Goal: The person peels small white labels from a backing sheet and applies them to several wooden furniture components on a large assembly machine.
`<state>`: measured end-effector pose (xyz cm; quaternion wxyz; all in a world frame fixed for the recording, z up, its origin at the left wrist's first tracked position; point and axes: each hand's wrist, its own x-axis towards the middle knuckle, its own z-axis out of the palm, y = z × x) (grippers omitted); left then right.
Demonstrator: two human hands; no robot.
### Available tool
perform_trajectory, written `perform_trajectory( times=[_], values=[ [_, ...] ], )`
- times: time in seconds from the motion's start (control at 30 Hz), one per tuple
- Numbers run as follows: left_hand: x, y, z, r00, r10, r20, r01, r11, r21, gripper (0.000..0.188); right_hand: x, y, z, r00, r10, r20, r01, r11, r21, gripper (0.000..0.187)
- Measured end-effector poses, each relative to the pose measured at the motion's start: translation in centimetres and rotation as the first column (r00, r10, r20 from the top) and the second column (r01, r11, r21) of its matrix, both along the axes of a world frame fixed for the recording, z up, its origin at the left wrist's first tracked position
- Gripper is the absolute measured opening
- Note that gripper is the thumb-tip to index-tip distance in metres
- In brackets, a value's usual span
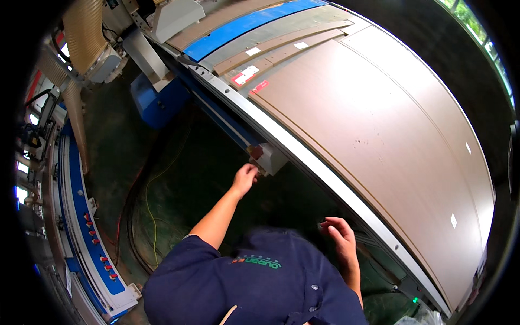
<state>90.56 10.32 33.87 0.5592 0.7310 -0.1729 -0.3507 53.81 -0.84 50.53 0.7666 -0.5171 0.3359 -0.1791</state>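
My left hand (pixel 246 177) reaches out to a white box-shaped housing (pixel 272 159) under the edge of a large machine table. Its fingers are closed at the housing's lower corner, and what they hold, if anything, is too small to make out. A brown patch (pixel 255 152) shows on the housing's side just above those fingers. My right hand (pixel 342 234) is raised beside the table's metal edge rail (pixel 325 177), fingers loosely bent and thumb apart, with nothing clearly in it. Next to the rail lies a large brown panel (pixel 368 119) on the table.
Narrow brown strips (pixel 281 46) with white and red labels lie beyond the panel, near a blue band (pixel 244 30). At left stands a blue-and-white machine beam (pixel 92 233) with red knobs. Cables (pixel 149 200) trail over the dark floor. Ribbed hoses (pixel 83 32) hang at upper left.
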Motion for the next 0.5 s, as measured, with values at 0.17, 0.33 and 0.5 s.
perform_trajectory(
  times=[0.17, 0.33, 0.5],
  values=[
    [5.9, -3.5, 6.8, 0.969, 0.209, 0.135, -0.174, 0.956, -0.237, 0.018, 1.6, -4.4, 1.4, 0.989, -0.148, 0.017, 0.147, 0.946, -0.288, 0.022],
    [9.6, -6.6, 10.2, 0.794, 0.3, 0.529, -0.182, 0.947, -0.263, 0.016, 4.3, -9.6, 1.6, 0.957, -0.288, -0.03, 0.191, 0.707, -0.681, 0.014],
    [13.5, -10.9, 15.4, 0.59, 0.186, 0.786, -0.147, 0.982, -0.122, 0.015, 6.4, -12.7, 2.3, 0.974, -0.226, -0.02, 0.129, 0.626, -0.769, 0.012]
  ],
)
